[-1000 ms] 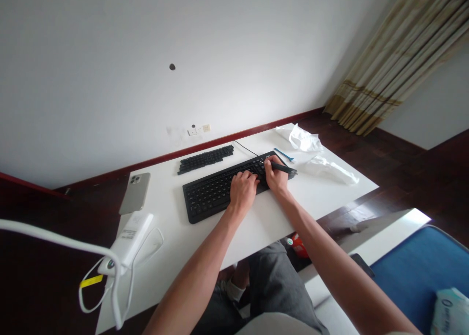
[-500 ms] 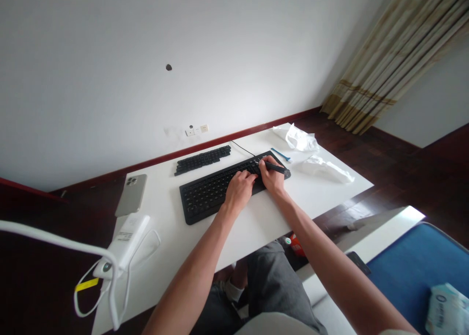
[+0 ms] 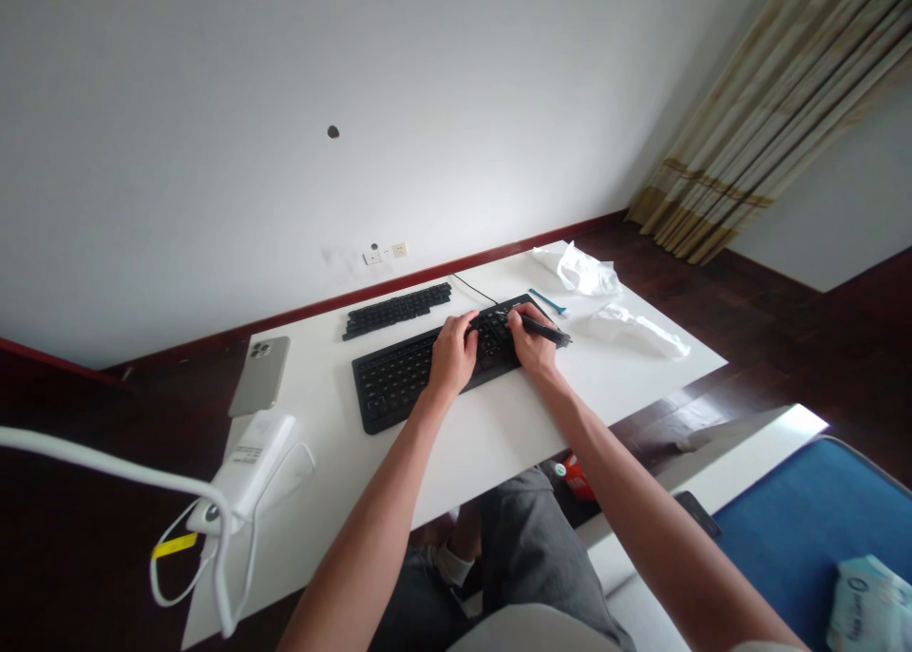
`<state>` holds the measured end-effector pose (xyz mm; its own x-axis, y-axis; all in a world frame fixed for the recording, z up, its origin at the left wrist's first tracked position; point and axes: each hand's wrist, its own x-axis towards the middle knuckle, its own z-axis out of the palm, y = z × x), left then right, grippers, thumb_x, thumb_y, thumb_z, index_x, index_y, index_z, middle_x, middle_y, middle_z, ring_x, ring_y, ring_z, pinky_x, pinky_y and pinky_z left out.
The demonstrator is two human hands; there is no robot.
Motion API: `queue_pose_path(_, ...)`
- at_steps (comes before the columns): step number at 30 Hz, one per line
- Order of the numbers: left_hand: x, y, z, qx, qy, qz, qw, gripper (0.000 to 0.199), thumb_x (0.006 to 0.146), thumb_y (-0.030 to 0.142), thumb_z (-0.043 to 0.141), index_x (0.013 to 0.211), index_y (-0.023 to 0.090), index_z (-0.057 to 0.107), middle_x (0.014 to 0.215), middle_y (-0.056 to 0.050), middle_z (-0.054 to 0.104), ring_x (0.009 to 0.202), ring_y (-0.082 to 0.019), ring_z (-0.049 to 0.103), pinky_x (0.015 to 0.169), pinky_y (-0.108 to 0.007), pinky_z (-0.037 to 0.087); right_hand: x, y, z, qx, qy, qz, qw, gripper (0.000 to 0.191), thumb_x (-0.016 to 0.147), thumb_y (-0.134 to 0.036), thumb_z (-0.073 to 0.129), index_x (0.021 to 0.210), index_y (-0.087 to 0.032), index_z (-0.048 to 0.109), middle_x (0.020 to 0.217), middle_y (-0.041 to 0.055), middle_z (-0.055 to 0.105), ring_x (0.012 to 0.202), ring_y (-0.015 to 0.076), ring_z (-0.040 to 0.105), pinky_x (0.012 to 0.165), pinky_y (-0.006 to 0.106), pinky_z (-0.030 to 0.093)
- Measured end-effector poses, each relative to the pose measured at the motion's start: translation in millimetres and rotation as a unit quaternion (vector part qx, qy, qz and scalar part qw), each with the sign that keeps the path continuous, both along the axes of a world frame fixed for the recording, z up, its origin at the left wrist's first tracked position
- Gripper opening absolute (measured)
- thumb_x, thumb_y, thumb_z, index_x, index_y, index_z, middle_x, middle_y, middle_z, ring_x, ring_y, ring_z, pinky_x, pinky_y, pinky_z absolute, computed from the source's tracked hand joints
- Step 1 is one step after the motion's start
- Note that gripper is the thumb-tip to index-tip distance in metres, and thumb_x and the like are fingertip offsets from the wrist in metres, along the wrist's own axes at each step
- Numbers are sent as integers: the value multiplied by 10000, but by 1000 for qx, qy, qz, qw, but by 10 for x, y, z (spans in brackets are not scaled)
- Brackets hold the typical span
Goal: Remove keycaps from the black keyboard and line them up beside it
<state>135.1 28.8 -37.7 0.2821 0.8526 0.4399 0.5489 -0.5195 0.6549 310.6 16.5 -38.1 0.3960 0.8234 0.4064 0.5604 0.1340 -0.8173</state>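
Observation:
A black keyboard frame (image 3: 395, 383) lies on the white table (image 3: 313, 500), with bare key positions over much of it. My left hand (image 3: 454, 353) rests over its middle, thumb and fingers apart, with nothing seen between them. On the keyboard's right part, my right hand (image 3: 533, 340) is closed round a black pen-like tool (image 3: 547, 329), whose tip is near the keys. Behind the keyboard, a block of black keycaps (image 3: 397, 311) sits in rows. A blue stick-like tool (image 3: 547, 301) lies just beyond my right hand.
Crumpled white plastic bags (image 3: 585, 274) lie at the table's right end. A phone (image 3: 262, 376) and a white power strip (image 3: 249, 457) with cables are at the left. A blue seat (image 3: 819, 519) stands at the lower right.
My left hand has moved left, away from my right hand, and its fingers have spread. My right hand still holds the black tool, which has tilted slightly.

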Motion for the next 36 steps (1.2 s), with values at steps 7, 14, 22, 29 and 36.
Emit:
queue_pose_path(7,-18,58,31,-21,-56,12,998,308,965,50,397,1080,200,641,1074,-73,683,1046,-179,650,985,-300,515,29,-16,16,16,35,80,996,354,958,-360,439,651,-218,545,667,4,566,668,178,535,667,307,404)
queue_pose_path(14,-67,-12,126,-61,66,-33,995,289,1004,167,430,904,240,691,964,-26,706,857,-174,672,843,-283,519,168,-44,71,-73,48,142,986,389,974,-450,437,735,-209,627,541,-13,528,517,159,470,546,295,372)
queue_pose_path(22,-84,-32,156,-58,171,-65,981,358,1038,335,476,865,255,779,930,-39,697,849,-191,695,791,-283,519,330,-61,359,-150,-28,217,964,352,908,-345,453,592,-206,522,576,-7,527,578,145,466,558,279,352)
queue_pose_path(29,-93,-24,123,-66,162,-67,982,414,1057,386,440,871,258,787,899,-31,693,798,-187,689,764,-287,505,224,51,480,-174,-114,300,931,339,882,-309,454,558,-209,456,553,-24,465,572,134,414,556,284,324)
queue_pose_path(36,-125,19,128,-63,92,-57,992,371,1068,318,415,991,247,771,993,-39,740,931,-191,708,850,-279,507,107,136,408,-190,-184,277,924,306,848,-269,473,551,-212,430,527,-34,446,547,127,385,541,287,294)
